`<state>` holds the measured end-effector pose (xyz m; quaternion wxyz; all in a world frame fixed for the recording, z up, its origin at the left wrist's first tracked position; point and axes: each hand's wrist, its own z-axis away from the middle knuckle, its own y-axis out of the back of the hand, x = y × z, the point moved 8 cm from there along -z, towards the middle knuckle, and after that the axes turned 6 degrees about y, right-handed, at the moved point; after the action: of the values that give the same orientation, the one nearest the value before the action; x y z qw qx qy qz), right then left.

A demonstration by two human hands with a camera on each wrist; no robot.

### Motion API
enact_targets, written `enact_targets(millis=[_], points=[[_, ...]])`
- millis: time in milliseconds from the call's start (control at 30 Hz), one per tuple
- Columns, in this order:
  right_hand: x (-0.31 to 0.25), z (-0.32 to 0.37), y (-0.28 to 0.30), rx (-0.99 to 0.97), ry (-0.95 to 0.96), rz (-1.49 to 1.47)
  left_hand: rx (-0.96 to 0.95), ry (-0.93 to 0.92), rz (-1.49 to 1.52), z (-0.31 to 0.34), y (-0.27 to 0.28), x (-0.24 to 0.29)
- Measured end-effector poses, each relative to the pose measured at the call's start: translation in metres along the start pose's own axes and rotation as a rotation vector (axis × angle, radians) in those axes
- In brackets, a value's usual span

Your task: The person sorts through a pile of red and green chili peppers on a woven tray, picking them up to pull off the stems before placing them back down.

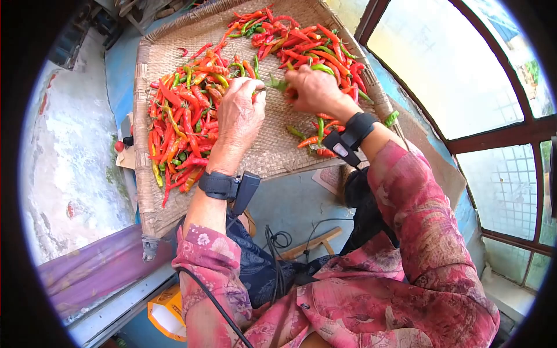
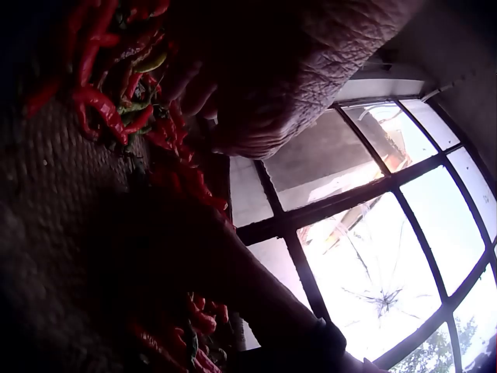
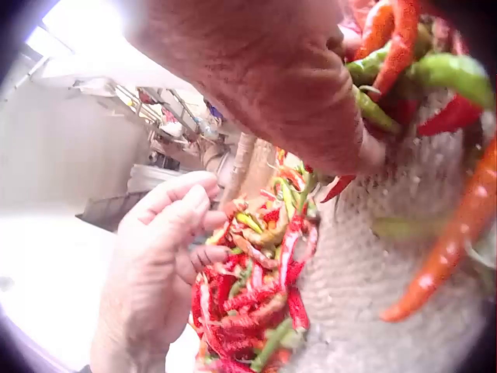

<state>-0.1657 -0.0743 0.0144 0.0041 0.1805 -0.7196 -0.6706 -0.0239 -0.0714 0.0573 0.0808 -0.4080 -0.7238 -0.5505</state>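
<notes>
Red, orange and green chili peppers [image 1: 188,116] lie in a heap on the left of a woven tray [image 1: 272,142]. A second group of chili peppers [image 1: 301,43] lies along its far right side. My left hand [image 1: 241,113] is over the right edge of the left heap; in the right wrist view its fingers are loosely bent with nothing visible between them. My right hand [image 1: 316,90] curls its fingers beside the right group, holding chili peppers [image 3: 338,186], a red tip showing below. Its fingertips are mostly hidden. A blurred green piece [image 1: 278,84] shows by them.
A raised woven rim [image 1: 141,116] borders the tray. Framed windows [image 1: 447,58] stand close on the right, a worn wall [image 1: 81,151] on the left. Loose chili peppers [image 1: 319,139] lie near the tray's front right. Below are black cables [image 1: 278,243] and an orange box [image 1: 168,310].
</notes>
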Motion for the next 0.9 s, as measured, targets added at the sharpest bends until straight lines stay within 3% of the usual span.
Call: enact_targets(millis=[33, 167, 300, 333, 500, 567, 633, 733, 900], points=[[0.007, -0.006, 0.012, 0.081, 0.004, -0.039, 0.003, 0.000, 0.001, -0.001, 0.001, 0.000], [0.048, -0.009, 0.036, 0.155, -0.189, -0.902, -0.055, 0.053, 0.063, -0.001, -0.004, -0.008], [0.063, -0.001, 0.058, 0.204, -0.070, -1.558, -0.154, 0.078, 0.130, 0.001, -0.016, -0.006], [0.067, 0.003, 0.063, 0.239, -0.083, -1.644, -0.116, -0.007, 0.094, 0.001, -0.016, -0.001], [0.063, 0.007, 0.062, 0.065, -0.010, -1.769, -0.227, 0.127, 0.202, -0.001, -0.029, 0.000], [0.053, 0.006, 0.057, -0.004, -0.040, -1.712, -0.256, 0.259, 0.390, -0.002, -0.035, -0.005], [0.045, 0.005, 0.063, 0.066, -0.051, -1.735, -0.218, 0.255, 0.476, -0.006, -0.036, -0.007], [0.032, 0.003, 0.063, -0.058, -0.004, -1.667, -0.008, 0.230, 0.445, -0.010, -0.022, -0.008], [0.009, 0.001, 0.040, -0.164, -0.091, -1.569, 0.029, 0.181, 0.447, -0.012, -0.016, 0.000]])
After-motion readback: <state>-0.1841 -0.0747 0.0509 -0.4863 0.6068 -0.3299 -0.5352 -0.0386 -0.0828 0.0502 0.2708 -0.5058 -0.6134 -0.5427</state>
